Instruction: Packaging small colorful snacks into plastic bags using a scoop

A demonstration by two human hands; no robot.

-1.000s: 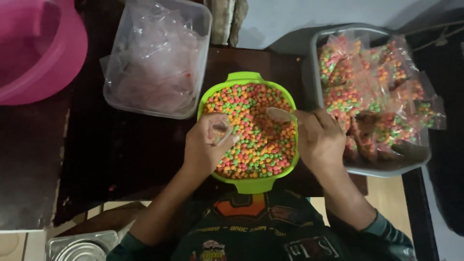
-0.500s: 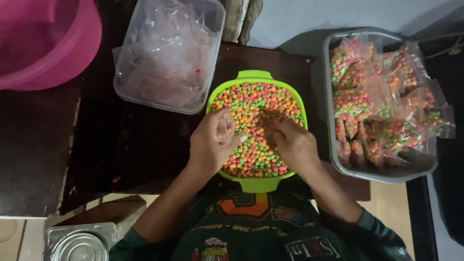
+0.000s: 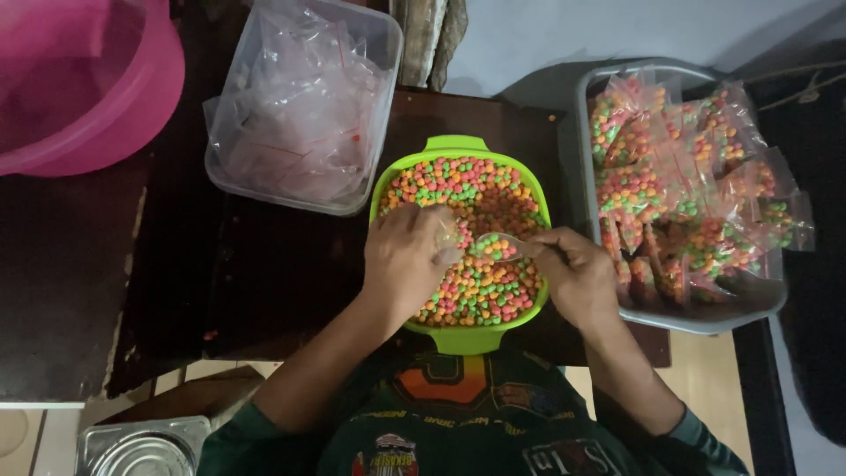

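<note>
The right hand (image 3: pixel 577 278) was at the edge of the grey tray a second ago. It has since come across to the middle of the lime-green plastic bowl (image 3: pixel 458 145), where it now meets the left hand (image 3: pixel 404 260) above the sweets. By the look of it a fresh bag is being filled.

The round pink plastic basin (image 3: pixel 132 115) sits well off beyond the left fingers, and what it holds cannot be made out. The grey rectangular plastic tray (image 3: pixel 589 167), just outside the right fingers, is heaped with small sealed clear bags of coloured sweets (image 3: pixel 679 194). The clear square plastic tub (image 3: pixel 366 189), beyond the left fingers, holds empty clear bags with red zip strips (image 3: pixel 295 123). The green bowl, directly under both sets of fingers, is nearly full of small round orange, green, pink and yellow sweets (image 3: pixel 476 189).

The left fingers are curled around a small clear plastic bag (image 3: pixel 447 236), held at their tips over the sweets. The right fingers pinch a small pale scoop (image 3: pixel 507 242) that points toward the bag's mouth.
</note>
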